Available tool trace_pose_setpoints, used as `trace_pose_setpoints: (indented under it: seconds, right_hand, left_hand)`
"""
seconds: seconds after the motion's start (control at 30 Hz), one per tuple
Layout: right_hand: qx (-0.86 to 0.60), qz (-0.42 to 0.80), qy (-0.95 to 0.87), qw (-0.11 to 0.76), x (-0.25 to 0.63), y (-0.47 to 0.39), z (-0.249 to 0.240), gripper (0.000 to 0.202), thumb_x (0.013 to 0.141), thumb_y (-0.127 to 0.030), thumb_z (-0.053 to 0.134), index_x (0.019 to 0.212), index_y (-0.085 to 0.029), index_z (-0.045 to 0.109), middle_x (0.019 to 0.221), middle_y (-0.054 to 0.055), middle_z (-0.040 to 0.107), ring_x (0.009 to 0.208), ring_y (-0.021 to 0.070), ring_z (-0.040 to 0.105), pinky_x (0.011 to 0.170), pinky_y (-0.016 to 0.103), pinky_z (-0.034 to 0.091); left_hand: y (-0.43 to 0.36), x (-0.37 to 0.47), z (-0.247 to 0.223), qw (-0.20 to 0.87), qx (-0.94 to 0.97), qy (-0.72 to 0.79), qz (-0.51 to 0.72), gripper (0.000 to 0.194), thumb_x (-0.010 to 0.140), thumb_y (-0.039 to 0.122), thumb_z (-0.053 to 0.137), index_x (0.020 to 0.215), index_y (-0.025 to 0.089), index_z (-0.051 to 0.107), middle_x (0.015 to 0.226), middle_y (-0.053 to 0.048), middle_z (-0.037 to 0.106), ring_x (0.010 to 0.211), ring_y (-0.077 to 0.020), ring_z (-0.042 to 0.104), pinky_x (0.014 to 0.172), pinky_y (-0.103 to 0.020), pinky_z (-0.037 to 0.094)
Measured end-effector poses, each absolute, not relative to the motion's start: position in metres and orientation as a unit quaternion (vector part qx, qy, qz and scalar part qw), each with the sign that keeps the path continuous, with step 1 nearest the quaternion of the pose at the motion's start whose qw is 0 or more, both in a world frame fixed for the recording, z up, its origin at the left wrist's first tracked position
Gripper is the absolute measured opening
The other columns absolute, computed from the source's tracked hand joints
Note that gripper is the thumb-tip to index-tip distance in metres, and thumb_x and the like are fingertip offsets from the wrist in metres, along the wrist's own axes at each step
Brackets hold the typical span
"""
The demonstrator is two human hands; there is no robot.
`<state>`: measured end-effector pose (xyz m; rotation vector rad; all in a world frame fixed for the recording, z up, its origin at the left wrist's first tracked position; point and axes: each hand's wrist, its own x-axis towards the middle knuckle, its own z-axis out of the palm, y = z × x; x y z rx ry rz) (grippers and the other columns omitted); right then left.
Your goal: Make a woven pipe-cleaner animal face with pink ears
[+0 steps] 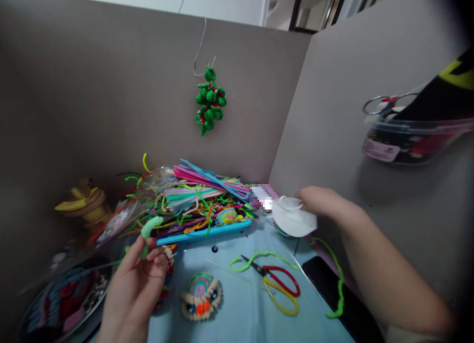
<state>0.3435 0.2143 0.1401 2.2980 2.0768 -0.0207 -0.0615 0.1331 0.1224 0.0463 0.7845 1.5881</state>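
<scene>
My left hand (pixel 138 278) holds a short, bent, light green fuzzy piece (pixel 151 228) upright between thumb and fingers. On the right, my right hand (pixel 309 199) reaches to a white rounded object (pixel 292 217); its fingers are mostly hidden behind that object. Between the hands, a round craft piece (pixel 202 296) with a rainbow centre and beige edging lies on the blue surface (pixel 229 313). Scissors (pixel 274 283) with one red and one yellow handle lie to its right, across a bright green fuzzy strand (pixel 266 254).
A blue tray (pixel 207 233) heaped with colourful pipe cleaners (pixel 200 199) stands at the back. A black phone-like object (pixel 336 293) and a green strand (pixel 339 278) lie right. A dish of pieces (pixel 66 303) sits left. A clear container (pixel 414 140) hangs on the right wall.
</scene>
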Motion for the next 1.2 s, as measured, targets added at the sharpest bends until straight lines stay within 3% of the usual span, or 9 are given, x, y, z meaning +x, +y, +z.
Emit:
trace_pose_setpoints:
  seconds: [0.1,0.27,0.33,0.5,0.67,0.73,0.83,1.0,1.2]
  right_hand:
    - [0.738,0.055,0.672,-0.023,0.345,0.225,0.153,0.015,0.069,-0.017,0.055,0.076,-0.018,0.068,0.078,0.012,0.067,0.071,0.0226,0.06,0.057,0.027,0.037]
    - [0.634,0.164,0.664,-0.36,0.297,0.271,0.163,0.025,0.078,-0.015,0.041,0.089,-0.014,0.064,0.087,0.011,0.064,0.084,0.0219,0.057,0.073,0.03,0.041]
    - [0.59,0.143,0.674,-0.42,0.266,0.299,0.152,0.03,0.078,-0.011,0.038,0.096,-0.013,0.062,0.096,0.012,0.062,0.092,0.0219,0.055,0.08,0.031,0.041]
    - [0.514,-0.067,0.797,-0.309,0.204,0.36,0.109,0.062,0.067,-0.009,0.052,0.128,-0.013,0.043,0.123,0.014,0.051,0.109,0.0242,0.048,0.094,0.035,0.038]
    - [0.506,-0.141,0.748,-0.406,0.226,0.363,0.1,0.079,0.063,-0.006,0.048,0.139,-0.016,0.024,0.14,0.014,0.031,0.12,0.0233,0.041,0.093,0.035,0.041]
    - [0.541,-0.168,0.727,-0.387,0.255,0.35,0.101,0.073,0.065,-0.005,0.043,0.136,-0.017,0.029,0.128,0.012,0.048,0.101,0.0189,0.056,0.084,0.032,0.045]
    - [0.605,-0.152,0.725,-0.292,0.3,0.324,0.09,0.048,0.069,-0.005,0.043,0.115,-0.016,0.051,0.09,0.005,0.067,0.084,0.0167,0.06,0.078,0.027,0.044]
    - [0.695,-0.162,0.69,-0.123,0.351,0.292,0.042,0.021,0.078,-0.014,0.043,0.09,-0.016,0.061,0.089,0.006,0.068,0.08,0.0176,0.059,0.069,0.025,0.042]
    - [0.697,-0.165,0.686,-0.128,0.371,0.293,0.007,0.023,0.085,-0.026,0.039,0.1,-0.018,0.054,0.083,0.005,0.065,0.073,0.0166,0.056,0.062,0.024,0.04]
  left_hand:
    - [0.133,-0.061,0.124,0.632,0.021,0.34,0.696,0.012,0.084,0.015,0.044,0.078,0.016,0.054,0.059,0.001,0.054,0.044,-0.0043,0.046,0.04,-0.013,0.045]
    - [0.134,-0.06,0.12,0.631,0.003,0.344,0.696,0.015,0.084,0.015,0.043,0.073,0.014,0.054,0.059,0.001,0.054,0.043,-0.0044,0.046,0.039,-0.013,0.044]
    - [0.134,-0.059,0.12,0.631,0.002,0.341,0.696,0.015,0.084,0.014,0.043,0.074,0.014,0.054,0.059,0.0,0.054,0.043,-0.0044,0.045,0.038,-0.013,0.044]
    - [0.132,-0.063,0.123,0.622,0.004,0.345,0.703,0.013,0.082,0.013,0.045,0.074,0.014,0.055,0.06,0.0,0.053,0.043,-0.0046,0.045,0.038,-0.014,0.043]
    - [0.135,-0.069,0.123,0.614,0.005,0.35,0.707,0.014,0.083,0.013,0.043,0.075,0.014,0.055,0.059,0.001,0.052,0.043,-0.0049,0.046,0.038,-0.013,0.043]
    - [0.136,-0.069,0.121,0.617,0.004,0.35,0.705,0.015,0.083,0.013,0.043,0.075,0.014,0.055,0.059,0.001,0.052,0.043,-0.0048,0.046,0.038,-0.013,0.043]
    - [0.137,-0.067,0.119,0.625,0.003,0.356,0.695,0.015,0.083,0.013,0.043,0.074,0.013,0.055,0.06,0.0,0.052,0.043,-0.0049,0.046,0.038,-0.014,0.044]
    - [0.138,-0.061,0.116,0.628,-0.005,0.358,0.691,0.016,0.084,0.013,0.044,0.073,0.013,0.055,0.061,0.0,0.052,0.044,-0.0045,0.046,0.039,-0.014,0.044]
    - [0.138,-0.059,0.115,0.625,-0.009,0.368,0.689,0.017,0.085,0.013,0.041,0.074,0.013,0.053,0.061,0.0,0.052,0.044,-0.0048,0.046,0.039,-0.014,0.044]
